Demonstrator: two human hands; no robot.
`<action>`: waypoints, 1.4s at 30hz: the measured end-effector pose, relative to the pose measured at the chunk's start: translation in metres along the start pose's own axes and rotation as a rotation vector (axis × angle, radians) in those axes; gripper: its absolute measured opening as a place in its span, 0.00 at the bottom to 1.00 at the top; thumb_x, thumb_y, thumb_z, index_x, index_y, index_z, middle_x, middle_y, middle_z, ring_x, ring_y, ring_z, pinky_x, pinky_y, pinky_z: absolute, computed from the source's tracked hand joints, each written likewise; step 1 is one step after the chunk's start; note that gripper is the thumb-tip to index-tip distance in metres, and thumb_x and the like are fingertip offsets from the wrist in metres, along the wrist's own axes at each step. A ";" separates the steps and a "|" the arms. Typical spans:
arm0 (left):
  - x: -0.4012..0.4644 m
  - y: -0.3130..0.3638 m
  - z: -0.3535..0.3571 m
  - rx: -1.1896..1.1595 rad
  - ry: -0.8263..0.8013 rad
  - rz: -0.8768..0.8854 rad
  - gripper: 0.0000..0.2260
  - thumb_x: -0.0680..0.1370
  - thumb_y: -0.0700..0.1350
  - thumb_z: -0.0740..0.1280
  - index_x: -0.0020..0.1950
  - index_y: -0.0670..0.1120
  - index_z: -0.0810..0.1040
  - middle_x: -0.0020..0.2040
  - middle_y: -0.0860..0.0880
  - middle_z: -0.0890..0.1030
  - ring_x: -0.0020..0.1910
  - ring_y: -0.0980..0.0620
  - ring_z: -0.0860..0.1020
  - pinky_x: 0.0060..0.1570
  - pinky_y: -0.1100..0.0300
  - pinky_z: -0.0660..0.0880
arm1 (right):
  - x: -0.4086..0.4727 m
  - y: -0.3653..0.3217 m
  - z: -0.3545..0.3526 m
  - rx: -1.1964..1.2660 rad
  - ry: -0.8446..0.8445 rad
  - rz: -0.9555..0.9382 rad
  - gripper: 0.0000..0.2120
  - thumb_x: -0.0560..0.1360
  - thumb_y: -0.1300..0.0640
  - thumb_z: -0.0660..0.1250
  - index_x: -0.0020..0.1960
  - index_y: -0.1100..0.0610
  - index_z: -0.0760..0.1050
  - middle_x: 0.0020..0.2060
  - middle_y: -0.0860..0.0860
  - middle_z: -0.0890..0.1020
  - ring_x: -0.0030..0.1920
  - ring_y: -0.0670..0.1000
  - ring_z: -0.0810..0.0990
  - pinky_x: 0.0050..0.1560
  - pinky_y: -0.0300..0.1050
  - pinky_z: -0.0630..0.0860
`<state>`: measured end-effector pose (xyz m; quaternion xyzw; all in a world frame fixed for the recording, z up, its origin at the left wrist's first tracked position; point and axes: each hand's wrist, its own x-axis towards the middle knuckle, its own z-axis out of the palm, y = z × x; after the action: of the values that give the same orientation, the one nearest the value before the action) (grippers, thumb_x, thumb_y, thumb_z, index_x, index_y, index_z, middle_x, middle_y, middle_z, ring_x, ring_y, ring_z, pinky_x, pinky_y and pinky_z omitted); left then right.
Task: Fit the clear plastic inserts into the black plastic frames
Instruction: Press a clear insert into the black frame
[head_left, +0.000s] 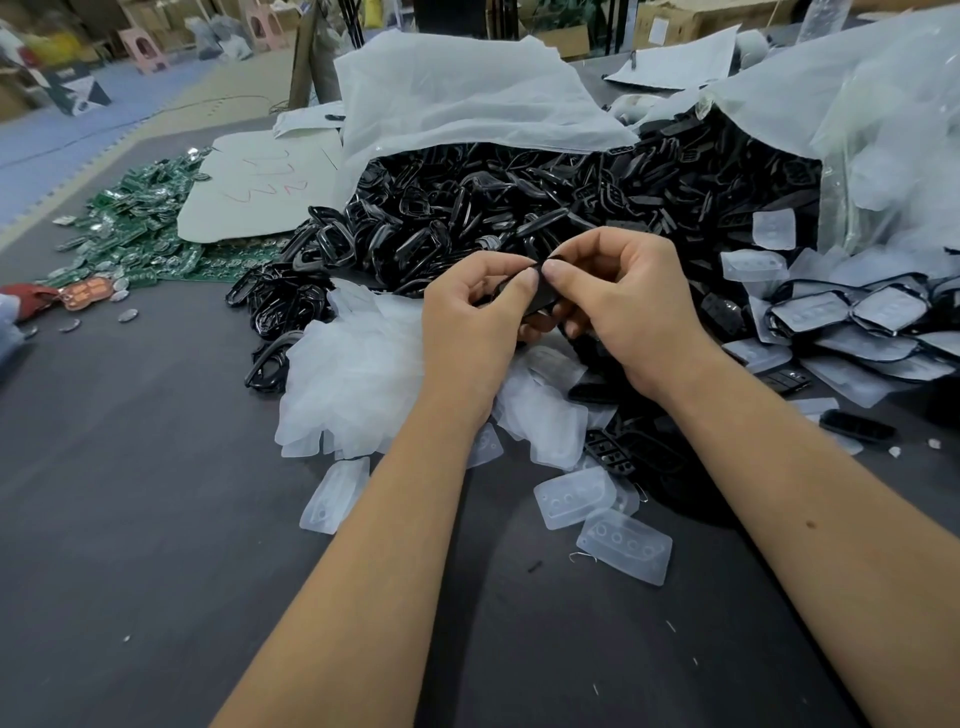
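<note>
Head view: both hands meet at scene centre, above the near edge of the parts heap. The left hand (475, 312) and the right hand (623, 301) each pinch 1 black frame (540, 296) between thumb and curled fingers, so both grips are clamped on the same part. The frame's long axis appears to run from far-left to near-right between the 2 thumbs; most of it is hidden by the fingers. Whether a clear insert is already seated in it cannot be told. Loose clear inserts (623, 543) lie on the grey table (130, 493) near and slightly right of the hands, with more in a white heap (353, 384) just left of the left wrist. The bulk supply of black frames (519, 208) spills from a plastic bag (467, 104) on the far side. Assembled pieces (852, 317) are stacked at right. Judgement: the right hand is nearer the loose inserts, so it is better placed to fetch the next one.
</note>
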<state>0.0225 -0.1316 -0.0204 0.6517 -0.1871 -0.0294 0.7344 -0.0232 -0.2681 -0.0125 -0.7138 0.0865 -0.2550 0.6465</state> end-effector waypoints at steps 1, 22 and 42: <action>0.000 0.000 0.000 0.003 0.000 0.004 0.03 0.79 0.38 0.71 0.48 0.44 0.85 0.41 0.42 0.86 0.39 0.44 0.86 0.37 0.56 0.82 | 0.000 0.000 0.000 0.000 -0.006 -0.009 0.03 0.77 0.64 0.74 0.45 0.60 0.81 0.34 0.57 0.84 0.30 0.53 0.81 0.28 0.41 0.76; 0.003 -0.001 -0.002 -0.020 -0.014 -0.022 0.01 0.76 0.40 0.72 0.46 0.45 0.83 0.40 0.39 0.84 0.31 0.48 0.78 0.32 0.57 0.73 | -0.004 -0.004 0.001 0.011 -0.032 -0.018 0.00 0.77 0.68 0.71 0.47 0.65 0.80 0.35 0.59 0.83 0.30 0.50 0.79 0.29 0.42 0.75; 0.000 0.004 -0.001 -0.072 0.015 -0.035 0.08 0.79 0.33 0.70 0.42 0.43 0.80 0.37 0.44 0.84 0.37 0.52 0.81 0.30 0.65 0.73 | -0.004 -0.001 -0.003 0.012 -0.097 -0.093 0.03 0.79 0.66 0.71 0.48 0.63 0.84 0.33 0.54 0.84 0.31 0.47 0.81 0.29 0.40 0.77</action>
<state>0.0220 -0.1303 -0.0170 0.6281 -0.1691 -0.0442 0.7583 -0.0279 -0.2686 -0.0119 -0.7247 0.0204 -0.2502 0.6417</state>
